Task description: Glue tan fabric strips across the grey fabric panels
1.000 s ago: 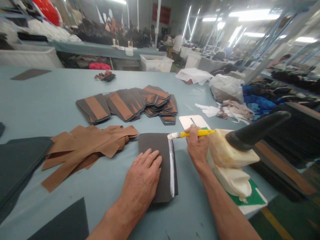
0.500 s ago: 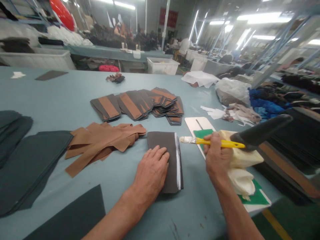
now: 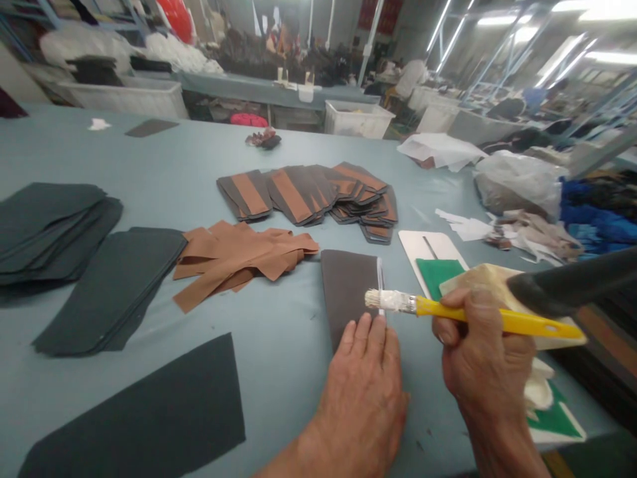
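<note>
While the right hand [image 3: 490,348] pinches the paintbrush [image 3: 435,308] in its grip, the left hand [image 3: 363,392] lies flat over the gray panel [image 3: 348,285] mid-table [image 3: 279,372], its three-o'clock edge showing white paste [image 3: 380,269]; striped panels [image 3: 293,197] toward eleven look finished, brown strips [image 3: 233,255] toward ten apparently unused.

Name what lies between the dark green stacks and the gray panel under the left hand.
The head view shows a pile of brown strips there, its right end near the gray panel.

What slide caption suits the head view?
Left hand resting on a dark panel, right hand holding a yellow-handled brush by the panel's white-streaked edge.
</note>
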Available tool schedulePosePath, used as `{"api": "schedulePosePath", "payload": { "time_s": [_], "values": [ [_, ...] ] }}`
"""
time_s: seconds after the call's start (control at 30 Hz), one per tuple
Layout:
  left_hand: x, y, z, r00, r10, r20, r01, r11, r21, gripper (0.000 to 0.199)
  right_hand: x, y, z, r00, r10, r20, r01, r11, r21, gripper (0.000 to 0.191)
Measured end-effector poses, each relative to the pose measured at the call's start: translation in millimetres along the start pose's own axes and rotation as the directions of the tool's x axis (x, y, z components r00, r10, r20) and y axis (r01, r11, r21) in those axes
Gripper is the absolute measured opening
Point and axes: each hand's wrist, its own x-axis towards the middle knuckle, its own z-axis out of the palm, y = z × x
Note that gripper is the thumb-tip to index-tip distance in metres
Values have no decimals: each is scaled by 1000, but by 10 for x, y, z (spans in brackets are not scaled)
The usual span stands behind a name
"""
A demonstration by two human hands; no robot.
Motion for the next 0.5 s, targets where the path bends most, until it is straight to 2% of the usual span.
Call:
{"api": "schedulePosePath", "payload": {
  "time_s": [0.13, 0.23, 0.33, 0.4, 0.5],
  "values": [
    [-17, -139, -180, 1000, 13, -24, -13, 999, -31, 53, 13, 15, -5, 996, -30, -85, 34, 999, 39, 37],
    [82, -428, -413, 998, 0, -64, -3, 999, -51, 37, 9, -8, -41, 988, -37, -153, 45, 998, 49, 35],
    [205, -776, -592, 994, -17, -106, 7, 996, -88, 32, -42, -8, -94, 988, -5, -152, 14, 998, 58, 34],
    [273, -945, -655, 996, -31, -86, 21, 993, -112, 30, -94, 20, -128, 990, 24, -140, -16, 998, 60, 34],
    [378, -1038, -715, 1000, -26, -7, 25, 992, -120, 32, -175, 84, -167, 990, 71, -124, -64, 996, 63, 38]
  ]
}}
